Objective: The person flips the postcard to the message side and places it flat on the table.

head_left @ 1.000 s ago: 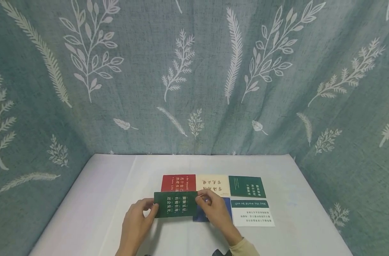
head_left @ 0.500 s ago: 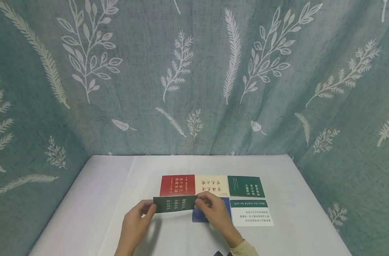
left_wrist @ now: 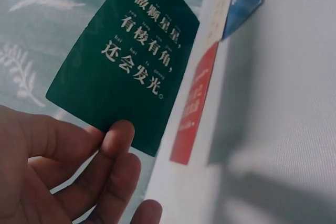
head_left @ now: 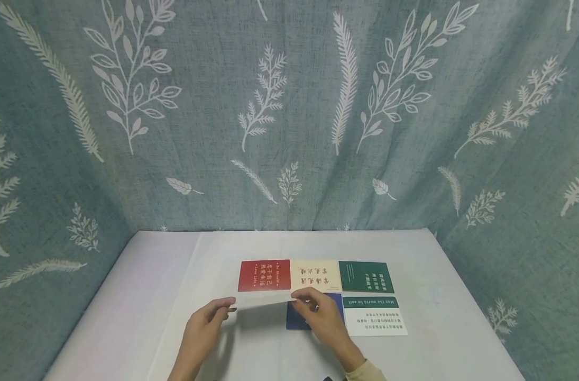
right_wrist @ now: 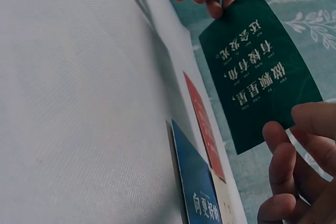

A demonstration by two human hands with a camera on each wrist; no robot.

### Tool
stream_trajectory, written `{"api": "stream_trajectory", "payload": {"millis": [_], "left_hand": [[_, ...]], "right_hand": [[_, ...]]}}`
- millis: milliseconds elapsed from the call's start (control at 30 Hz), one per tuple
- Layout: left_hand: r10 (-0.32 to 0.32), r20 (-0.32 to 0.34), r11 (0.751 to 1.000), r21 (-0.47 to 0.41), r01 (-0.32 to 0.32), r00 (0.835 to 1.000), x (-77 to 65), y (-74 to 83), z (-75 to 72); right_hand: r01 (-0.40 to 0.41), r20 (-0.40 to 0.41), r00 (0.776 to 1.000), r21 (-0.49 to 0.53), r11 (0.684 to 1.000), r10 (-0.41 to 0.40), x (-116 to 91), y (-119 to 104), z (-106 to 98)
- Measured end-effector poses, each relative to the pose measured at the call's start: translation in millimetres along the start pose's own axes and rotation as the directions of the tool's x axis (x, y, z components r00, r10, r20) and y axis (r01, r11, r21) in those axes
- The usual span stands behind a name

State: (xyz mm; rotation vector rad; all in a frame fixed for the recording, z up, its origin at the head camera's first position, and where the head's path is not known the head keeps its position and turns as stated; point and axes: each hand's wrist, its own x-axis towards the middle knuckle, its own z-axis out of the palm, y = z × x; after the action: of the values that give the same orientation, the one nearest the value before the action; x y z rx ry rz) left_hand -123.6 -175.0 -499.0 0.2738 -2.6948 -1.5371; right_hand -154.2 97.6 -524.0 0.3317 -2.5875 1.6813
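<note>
A dark green card with pale Chinese lettering (left_wrist: 126, 72) is stretched between both hands, raised over the table. My left hand (head_left: 201, 330) pinches one short end between thumb and fingers. The opposite end is pinched by my right hand (head_left: 323, 317), which overlaps a blue card (head_left: 295, 321) in the head view. There, the held card appears as a thin pale strip, its green face turned out of sight. Both wrist views show that face, gently bowed. Just beyond it lies a red card (head_left: 264, 275) with white lettering.
A cream card (head_left: 313, 272) and another green card (head_left: 365, 277) continue the back row on the white table (head_left: 175, 275). In front of them, a white card with a green band (head_left: 376, 321) lies right of the blue one. Patterned teal curtain (head_left: 289, 116) surrounds the table.
The held card has tipped: its green lettered face, visible to the head camera before, narrowed and has now turned away. Both hands keep their pinch and stay almost in place.
</note>
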Motion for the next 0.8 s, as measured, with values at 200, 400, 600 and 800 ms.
{"api": "stream_trajectory", "payload": {"millis": [200, 400, 600, 800], "left_hand": [[-0.03, -0.004, 1.0, -0.008, 0.03, 1.0, -0.5, 2.6, -2.2], [-0.009, -0.032, 1.0, -0.003, 0.009, 0.999, -1.4, 3.1, 1.5], [0.14, -0.128, 0.982, 0.148, -0.12, 0.982, -2.8, 1.9, 7.3], [0.25, -0.184, 0.95, 0.235, -0.205, 0.951, -2.3, 5.2, 10.4]], "right_hand": [[0.021, -0.002, 1.0, -0.001, 1.0, -0.021, -2.2, 0.6, -0.5], [-0.033, 0.003, 0.999, 0.034, 0.999, 0.033, -2.9, 0.1, -1.2], [-0.002, -0.013, 1.0, -0.005, 1.0, 0.002, -4.0, -1.7, 1.1], [0.006, -0.048, 0.999, 0.008, 1.0, -0.005, -4.5, -1.0, 4.6]]}}
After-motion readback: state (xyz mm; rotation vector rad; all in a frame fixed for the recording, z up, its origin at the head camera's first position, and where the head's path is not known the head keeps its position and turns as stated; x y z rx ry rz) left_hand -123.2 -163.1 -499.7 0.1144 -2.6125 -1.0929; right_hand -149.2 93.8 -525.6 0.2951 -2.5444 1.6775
